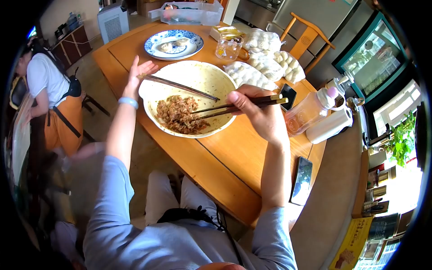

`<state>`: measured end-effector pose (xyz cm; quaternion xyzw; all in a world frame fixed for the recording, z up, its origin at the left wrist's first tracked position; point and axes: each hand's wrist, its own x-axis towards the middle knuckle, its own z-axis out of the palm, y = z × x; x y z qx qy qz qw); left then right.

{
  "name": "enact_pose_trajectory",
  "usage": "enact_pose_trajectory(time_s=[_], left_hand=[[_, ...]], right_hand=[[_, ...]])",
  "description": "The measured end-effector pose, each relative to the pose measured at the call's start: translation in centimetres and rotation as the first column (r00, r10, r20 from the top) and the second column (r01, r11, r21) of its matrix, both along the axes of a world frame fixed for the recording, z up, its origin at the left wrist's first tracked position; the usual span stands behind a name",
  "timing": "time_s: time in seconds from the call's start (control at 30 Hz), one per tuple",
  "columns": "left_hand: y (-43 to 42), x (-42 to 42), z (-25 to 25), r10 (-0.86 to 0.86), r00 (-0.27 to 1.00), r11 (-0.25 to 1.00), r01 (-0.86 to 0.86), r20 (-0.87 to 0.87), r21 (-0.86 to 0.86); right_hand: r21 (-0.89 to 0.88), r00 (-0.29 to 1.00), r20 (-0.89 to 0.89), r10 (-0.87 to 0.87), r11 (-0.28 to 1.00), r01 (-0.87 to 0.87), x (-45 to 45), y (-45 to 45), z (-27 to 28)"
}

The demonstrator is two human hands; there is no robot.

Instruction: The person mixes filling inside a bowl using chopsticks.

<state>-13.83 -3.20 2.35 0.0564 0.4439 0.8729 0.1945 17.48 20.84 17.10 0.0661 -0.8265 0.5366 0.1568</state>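
My left hand is at the left rim of a large cream-coloured bowl, fingers stretched out and thumb apart. A brown pair of chopsticks leans into the bowl from the rim beside that hand. My right hand is closed around another pair of chopsticks, held over the bowl's right edge. Their tips reach into a heap of brownish minced filling at the bowl's lower left. The bowl's inner wall is smeared with residue. Whether my left hand touches the bowl is hard to see.
Behind the bowl are a blue-and-white plate with a few pale dumplings, a glass mug and bags of white dough pieces. Bottles and two phones lie to the right. A person stands bent at far left.
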Motion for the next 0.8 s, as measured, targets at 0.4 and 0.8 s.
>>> enact_pose_trajectory(time_s=[0.4,0.8], left_hand=[[1.0,14.3,0.8,0.079,0.980,0.974,-0.036,-0.184,0.223],[1.5,13.4,-0.9,0.154,0.949,0.975,-0.100,-0.274,0.201]], right_hand=[[0.105,0.984,-0.073,-0.161,0.980,0.168,-0.4,-1.6,-1.3],[-0.152,0.999,-0.014,0.049,0.987,-0.050,-0.8,-4.2,-2.9]])
